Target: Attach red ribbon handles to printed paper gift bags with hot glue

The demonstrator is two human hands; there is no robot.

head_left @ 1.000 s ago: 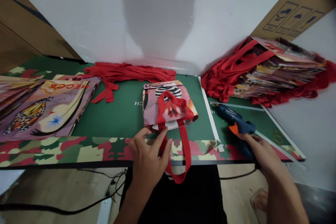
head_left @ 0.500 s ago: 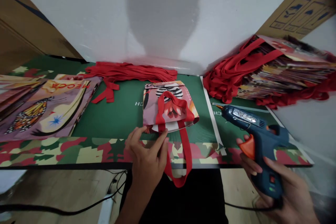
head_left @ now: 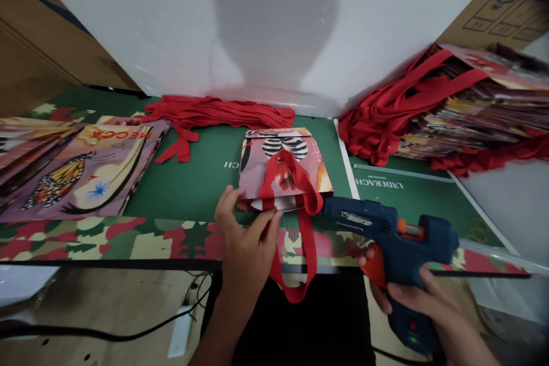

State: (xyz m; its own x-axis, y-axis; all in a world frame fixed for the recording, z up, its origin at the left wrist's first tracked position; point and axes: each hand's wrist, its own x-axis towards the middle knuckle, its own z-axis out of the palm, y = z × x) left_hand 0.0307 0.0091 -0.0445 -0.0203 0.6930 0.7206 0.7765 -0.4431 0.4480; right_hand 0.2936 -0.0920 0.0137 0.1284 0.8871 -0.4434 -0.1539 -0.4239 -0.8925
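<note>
1. My left hand (head_left: 246,234) lies at the near edge of the small printed bag (head_left: 285,168). Thumb and fingers are pressed together, pinching the bag's folded rim just beside the spot where one end of the red handle (head_left: 295,217) meets it.
2. My right hand (head_left: 422,303) is wrapped around the grip of the blue glue gun (head_left: 386,237), one finger on the orange trigger. The nozzle points left, close to the handle's right end at the bag's rim; I cannot tell whether it touches.
3. The bag lies flat on the green mat (head_left: 201,183), near the table's front edge. One handle loop rests on its face, the other hangs over the edge toward me.
4. Around it: loose red straps (head_left: 214,114) at the back wall, flat printed bags (head_left: 77,171) on the left, a heap of bags with handles (head_left: 463,114) on the right.
5. Judgement: the step in hand looks like gluing the handle's end to the rim. The next move calls for a steady nozzle at the joint, a light squeeze, and my left fingers kept off hot glue.
</note>
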